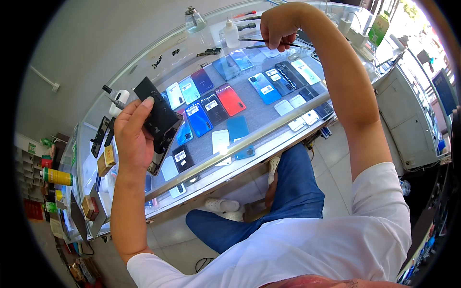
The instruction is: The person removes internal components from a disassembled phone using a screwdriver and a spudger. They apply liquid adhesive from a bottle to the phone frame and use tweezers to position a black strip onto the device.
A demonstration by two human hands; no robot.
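Note:
My left hand (133,137) is closed on an opened-up phone (162,117), a dark body tilted above the left part of the glass counter. The thumb presses on its flat black face, and bare inner parts show along its lower end. Stretched out to the far side of the counter, my right hand (279,30) has its fingers curled down and pinched together on a thin dark tool (300,46) that looks like tweezers. Other slim tools lie beside these fingers. A white squeeze bottle (231,34) stands just left of my right hand.
Several phones and coloured back covers (199,119) lie in the glass display counter (249,139). On top are a glass bottle (194,20), small phone parts (209,52), a black phone frame (100,137) and small boxes (106,161). A green bottle (379,29) stands at the far right.

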